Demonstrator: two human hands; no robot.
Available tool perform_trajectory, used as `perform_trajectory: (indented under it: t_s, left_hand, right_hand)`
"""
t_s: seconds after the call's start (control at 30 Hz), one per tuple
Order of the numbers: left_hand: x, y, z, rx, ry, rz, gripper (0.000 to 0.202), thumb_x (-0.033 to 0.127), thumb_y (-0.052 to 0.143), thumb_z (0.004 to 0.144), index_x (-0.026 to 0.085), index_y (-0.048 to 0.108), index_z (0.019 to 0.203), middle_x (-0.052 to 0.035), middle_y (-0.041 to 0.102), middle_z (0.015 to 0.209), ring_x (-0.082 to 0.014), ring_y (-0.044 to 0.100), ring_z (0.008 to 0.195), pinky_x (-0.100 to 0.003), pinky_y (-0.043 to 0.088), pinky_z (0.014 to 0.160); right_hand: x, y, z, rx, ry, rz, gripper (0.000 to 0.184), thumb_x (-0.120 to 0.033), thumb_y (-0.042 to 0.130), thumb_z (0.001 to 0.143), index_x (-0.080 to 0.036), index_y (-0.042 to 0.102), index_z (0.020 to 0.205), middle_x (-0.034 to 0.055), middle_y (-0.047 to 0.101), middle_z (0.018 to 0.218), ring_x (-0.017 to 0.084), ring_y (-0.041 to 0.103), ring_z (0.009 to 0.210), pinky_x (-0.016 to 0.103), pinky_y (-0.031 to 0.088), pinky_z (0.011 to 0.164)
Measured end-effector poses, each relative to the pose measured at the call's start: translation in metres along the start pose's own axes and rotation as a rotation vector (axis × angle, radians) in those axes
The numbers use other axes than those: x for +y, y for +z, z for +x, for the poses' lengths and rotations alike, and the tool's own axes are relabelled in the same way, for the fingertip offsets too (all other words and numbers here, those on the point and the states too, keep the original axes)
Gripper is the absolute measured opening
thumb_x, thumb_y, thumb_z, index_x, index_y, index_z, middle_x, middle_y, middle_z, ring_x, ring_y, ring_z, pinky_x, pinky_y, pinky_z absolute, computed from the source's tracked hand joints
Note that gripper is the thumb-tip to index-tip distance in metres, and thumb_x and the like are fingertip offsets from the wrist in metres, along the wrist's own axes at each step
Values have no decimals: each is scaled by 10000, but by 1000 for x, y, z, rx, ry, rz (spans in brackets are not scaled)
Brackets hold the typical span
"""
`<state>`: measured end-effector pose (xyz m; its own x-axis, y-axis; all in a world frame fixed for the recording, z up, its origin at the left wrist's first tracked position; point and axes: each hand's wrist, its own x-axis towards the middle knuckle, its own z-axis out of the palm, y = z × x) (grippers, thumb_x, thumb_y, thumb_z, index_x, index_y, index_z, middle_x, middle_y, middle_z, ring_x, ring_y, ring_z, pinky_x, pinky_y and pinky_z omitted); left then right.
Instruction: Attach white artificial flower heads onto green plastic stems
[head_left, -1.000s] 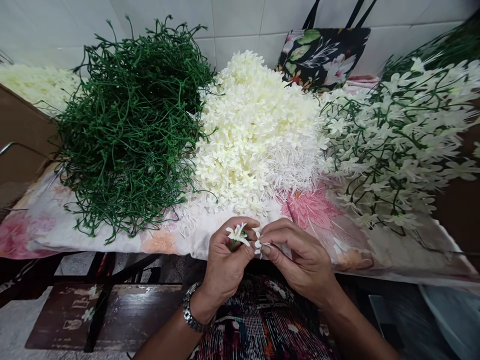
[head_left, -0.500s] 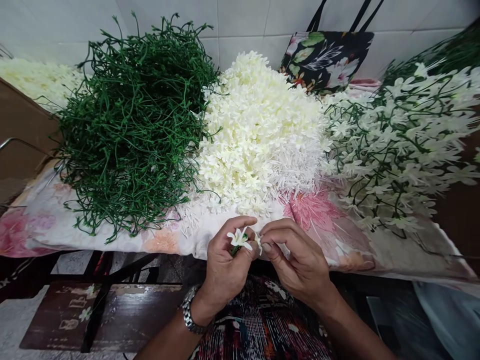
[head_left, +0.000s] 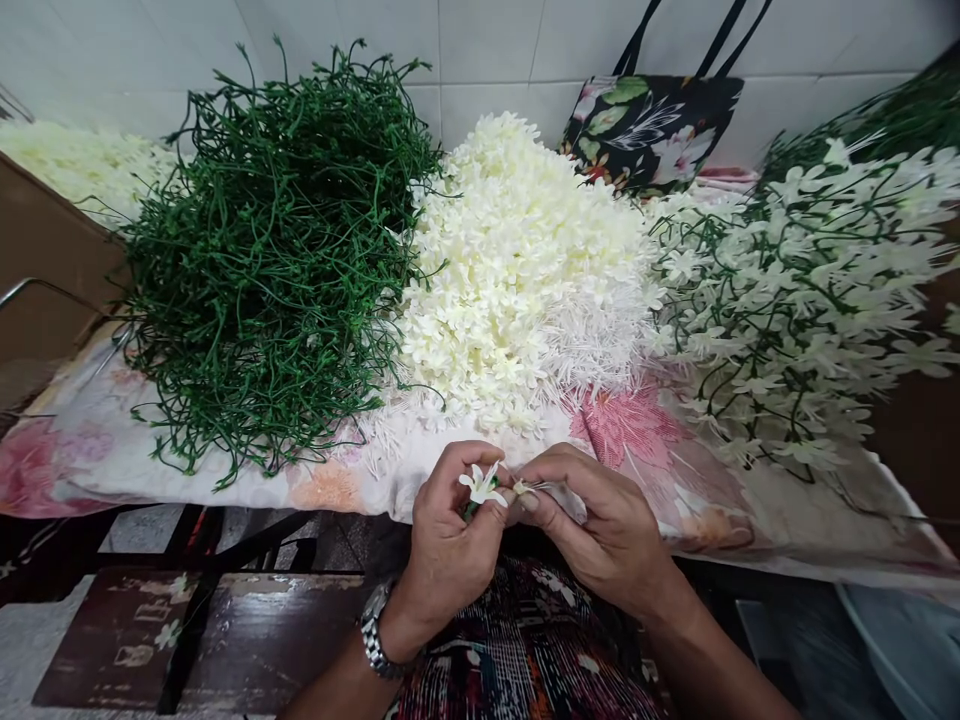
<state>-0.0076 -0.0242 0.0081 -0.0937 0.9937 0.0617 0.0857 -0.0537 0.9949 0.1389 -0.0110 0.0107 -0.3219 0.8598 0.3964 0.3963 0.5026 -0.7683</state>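
Near the table's front edge my two hands work close together. My left hand (head_left: 457, 535) is closed around a green stem that carries a white artificial flower (head_left: 481, 484); most of the stem is hidden in the palm. Between thumb and fingertips, my right hand (head_left: 600, 525) pinches a small pale flower piece (head_left: 520, 488) with thin white strands, right beside the left fingertips. Beyond the hands lies a heap of cream artificial blossoms (head_left: 495, 270), with thin white stamens (head_left: 600, 335) at its right front. To the left rises a pile of green plastic stems (head_left: 285, 260).
Assembled white flowers on green stems (head_left: 795, 310) are heaped at the right. A floral cloth (head_left: 637, 425) covers the table. A black floral bag (head_left: 649, 130) leans on the tiled wall. A cardboard box (head_left: 52, 250) stands at the left, a brown wooden bench (head_left: 277, 630) below.
My right thumb and fingertips have turned the small flower piece, so its white strands now point right. The flower in my left hand has tilted slightly. The view has shifted a little.
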Motion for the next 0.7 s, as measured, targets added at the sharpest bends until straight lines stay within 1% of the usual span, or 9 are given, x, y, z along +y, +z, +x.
perform_trajectory:
  t_s: [0.07,0.17,0.3,0.4,0.5,0.6,0.7]
  left_hand:
    - [0,-3,1,-57,10,-19,215,27,545,680,196,623,787,22,628,688,-115,556,609,-193,441,571]
    - [0,-6,2,-112,32,-53,207,47,526,708,193,662,765,11,648,678,-124,564,614,-206,443,583]
    - [0,-6,6,-92,60,-101,181,72,564,701,186,705,702,-10,663,664,-145,589,631,-227,458,589]
    - [0,-6,7,-73,51,-120,197,61,589,697,198,729,720,-12,671,674,-137,595,617,-218,456,565]
    - [1,-8,6,-95,63,-80,215,64,596,714,213,745,757,-11,667,671,-127,587,600,-209,447,543]
    - [3,-10,5,-119,94,-62,270,34,583,709,227,748,800,-4,637,651,-118,570,571,-205,438,519]
    - [5,-10,5,-137,136,-54,307,13,562,701,228,746,820,0,613,626,-114,553,544,-204,425,497]
  right_hand:
    - [1,1,0,24,4,-12,62,-157,513,849,-185,567,863,5,594,697,114,565,621,227,460,555]
    - [2,1,-2,60,48,6,48,-167,528,843,-185,572,836,-1,592,682,109,563,608,216,457,544]
    - [0,-1,-3,103,123,116,34,-183,565,819,-181,577,787,-7,596,656,103,564,573,203,454,510]
    - [-4,-4,-2,114,150,187,42,-177,573,811,-182,578,770,-10,596,649,101,565,567,201,451,501]
    - [-10,-9,3,99,101,174,47,-155,573,813,-191,586,786,-8,599,660,103,567,580,210,461,519]
    - [-16,-13,7,66,26,102,72,-142,556,827,-201,595,814,4,610,681,113,575,598,228,466,534]
    - [-19,-14,9,36,-6,52,77,-146,545,838,-207,591,827,3,605,679,113,574,598,229,459,533]
